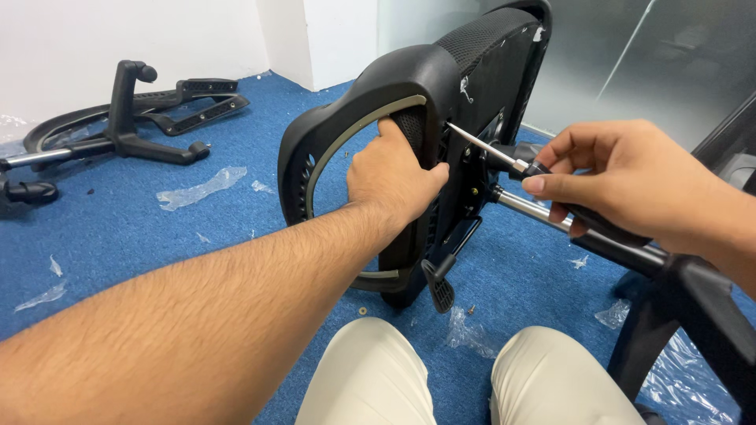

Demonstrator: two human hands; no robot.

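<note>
A black office chair back (409, 86) with mesh stands upright on the blue carpet in front of me. My left hand (390, 177) grips its plastic frame at the curved lumbar opening. My right hand (622, 177) is closed around a screwdriver (504, 157) with a black handle; the metal shaft points left, its tip at the back's mounting plate. A chrome gas-lift cylinder (524, 208) runs from the plate toward the right, under my right hand. A black lever paddle (439, 287) hangs below the plate.
Black armrest parts and a star-base leg (130, 118) lie at the left by the white wall. Clear plastic scraps (201, 189) litter the carpet. A black chair base (693, 315) sits at the right. My knees in beige trousers (378, 378) are at the bottom.
</note>
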